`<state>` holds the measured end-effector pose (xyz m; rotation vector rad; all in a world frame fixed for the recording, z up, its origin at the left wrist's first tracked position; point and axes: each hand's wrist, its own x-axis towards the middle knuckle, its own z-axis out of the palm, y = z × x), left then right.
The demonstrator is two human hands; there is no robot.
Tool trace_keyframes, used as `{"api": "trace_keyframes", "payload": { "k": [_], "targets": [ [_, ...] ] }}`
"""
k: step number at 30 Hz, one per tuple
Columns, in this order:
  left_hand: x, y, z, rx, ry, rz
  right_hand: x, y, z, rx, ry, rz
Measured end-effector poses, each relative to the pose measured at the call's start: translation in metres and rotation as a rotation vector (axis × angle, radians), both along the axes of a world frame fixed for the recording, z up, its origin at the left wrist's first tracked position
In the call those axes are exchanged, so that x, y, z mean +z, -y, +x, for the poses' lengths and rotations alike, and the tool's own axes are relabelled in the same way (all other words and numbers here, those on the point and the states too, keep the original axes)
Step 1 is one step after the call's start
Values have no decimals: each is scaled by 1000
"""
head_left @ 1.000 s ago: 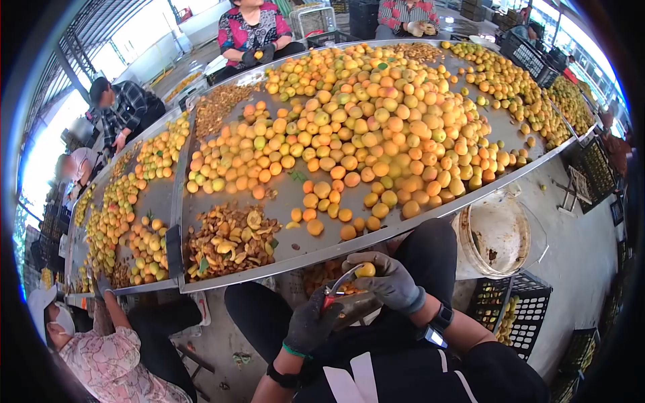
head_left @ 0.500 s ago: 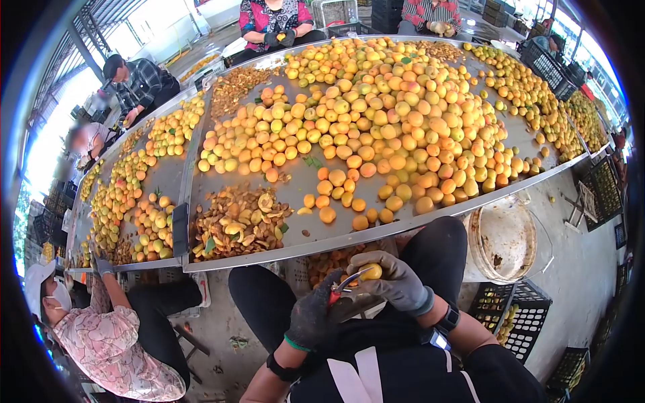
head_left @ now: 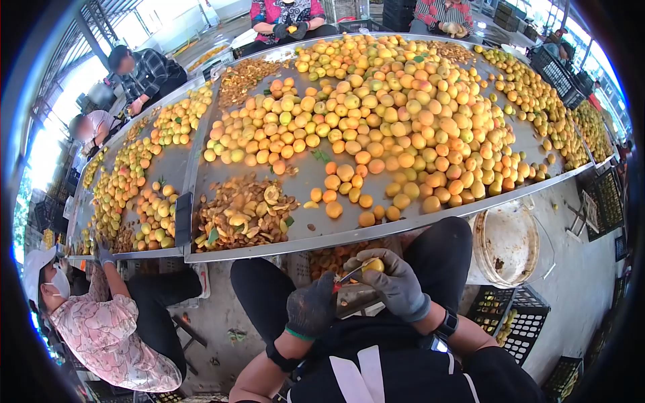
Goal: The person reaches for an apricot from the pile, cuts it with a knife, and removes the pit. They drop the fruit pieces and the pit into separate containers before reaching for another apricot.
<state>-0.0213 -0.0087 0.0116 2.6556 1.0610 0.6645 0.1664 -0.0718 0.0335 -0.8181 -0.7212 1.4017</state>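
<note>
In a dark grey glove, my left hand (head_left: pixel 312 307) is closed around a small red-handled tool with a thin metal blade (head_left: pixel 350 275). Its metal end reaches across to a yellow apricot (head_left: pixel 373 266), right at the fruit's side. My right hand (head_left: pixel 396 287), in a grey glove, grips that apricot between thumb and fingers. Both hands are close together over my lap, just below the metal table's front edge (head_left: pixel 349 236). Beneath them, a crate of orange fruit pieces (head_left: pixel 330 260) shows partly, the rest hidden by my hands and legs.
A large heap of apricots (head_left: pixel 403 121) covers much of the metal table, with a pile of cut pieces and pits (head_left: pixel 245 213) near its front left. A white bucket (head_left: pixel 505 243) and black crates (head_left: pixel 521 321) stand right of me. A masked co-worker (head_left: pixel 111 329) sits at left.
My left hand and the tool's tip have shifted slightly, with the blade still at the apricot. The whole view has moved a little. My right hand keeps its hold on the fruit.
</note>
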Motion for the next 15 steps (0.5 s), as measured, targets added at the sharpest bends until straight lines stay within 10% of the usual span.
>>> {"api": "trace_keyframes", "payload": {
  "k": [15],
  "targets": [
    [-28,3,7,141,53,-181,-18,-21,-12,-49,10,-20]
  ]
}}
